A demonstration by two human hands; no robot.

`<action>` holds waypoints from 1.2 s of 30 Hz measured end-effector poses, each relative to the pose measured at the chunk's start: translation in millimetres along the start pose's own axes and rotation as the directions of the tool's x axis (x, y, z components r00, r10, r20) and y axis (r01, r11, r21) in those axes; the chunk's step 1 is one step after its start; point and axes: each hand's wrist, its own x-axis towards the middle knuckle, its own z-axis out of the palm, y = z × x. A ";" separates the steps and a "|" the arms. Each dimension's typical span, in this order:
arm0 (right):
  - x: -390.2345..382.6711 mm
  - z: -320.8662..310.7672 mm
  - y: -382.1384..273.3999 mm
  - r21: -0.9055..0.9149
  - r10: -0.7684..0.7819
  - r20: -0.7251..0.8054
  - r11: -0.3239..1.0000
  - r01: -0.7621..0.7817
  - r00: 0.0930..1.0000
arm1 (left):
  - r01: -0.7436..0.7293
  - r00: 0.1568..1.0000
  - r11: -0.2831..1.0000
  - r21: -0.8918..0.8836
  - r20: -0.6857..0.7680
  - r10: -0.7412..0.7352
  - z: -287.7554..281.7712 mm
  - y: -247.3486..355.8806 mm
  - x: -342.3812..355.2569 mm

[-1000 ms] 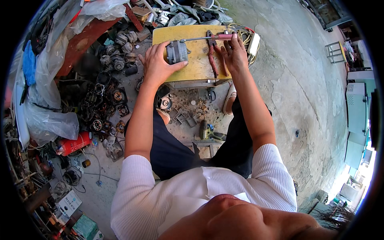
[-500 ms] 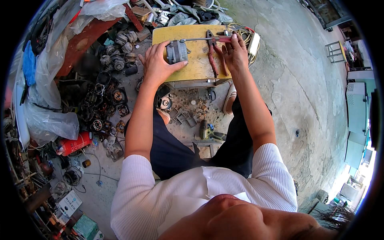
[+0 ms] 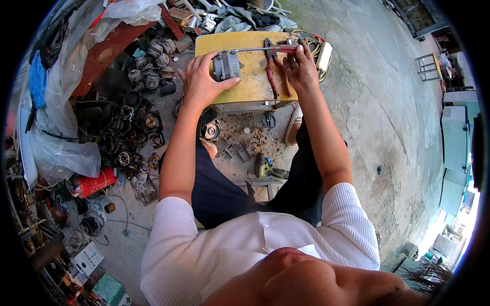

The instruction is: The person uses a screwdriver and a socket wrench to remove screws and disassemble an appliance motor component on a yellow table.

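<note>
Wraps the left hand around a grey motor-like part on the left of the yellow desk. Pinches a red-handled screwdriver in the right hand, apart from the left. Holds the tip at the part's upper right edge, crossing above 1 pair of red-handled pliers on the desk.

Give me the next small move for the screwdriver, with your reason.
I'd probably have the right hand turn the screwdriver slightly: its tip appears to meet the upper edge of the motor, and the left hand grips it on the yellow table.
</note>
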 end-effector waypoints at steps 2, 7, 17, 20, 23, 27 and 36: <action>9.0 -8.4 6.0 0.028 -0.037 -0.001 0.999 0.037 0.999 | 0.002 1.000 1.000 -0.026 0.006 -0.002 2.1 -0.9 1.5; 15.3 -11.9 11.4 0.065 -0.012 0.034 0.998 0.010 0.999 | 0.013 1.000 0.998 -0.053 0.008 -0.013 6.7 -7.1 1.2; 7.2 -8.5 10.6 0.053 0.019 -0.043 0.998 -0.017 0.999 | 0.013 1.000 0.999 -0.047 0.022 -0.012 5.8 -5.9 1.3; 7.3 -8.0 11.5 0.063 -0.002 -0.016 0.998 0.003 1.000 | 0.013 1.000 0.999 -0.047 0.022 -0.012 6.6 -6.1 1.2; -1.2 1.1 6.7 0.048 -0.030 0.002 0.998 0.030 1.000 | 0.014 1.000 0.999 -0.043 0.022 -0.013 5.6 -6.0 0.6; 1.0 -4.0 6.8 0.031 -0.027 0.017 0.999 0.027 0.999 | 0.001 1.000 0.999 -0.048 0.007 -0.001 4.8 -5.2 0.5; 3.6 -6.0 11.3 0.071 -0.014 0.048 0.997 0.011 0.999 | 0.003 1.000 1.000 -0.008 0.004 -0.003 0.7 -0.9 -0.2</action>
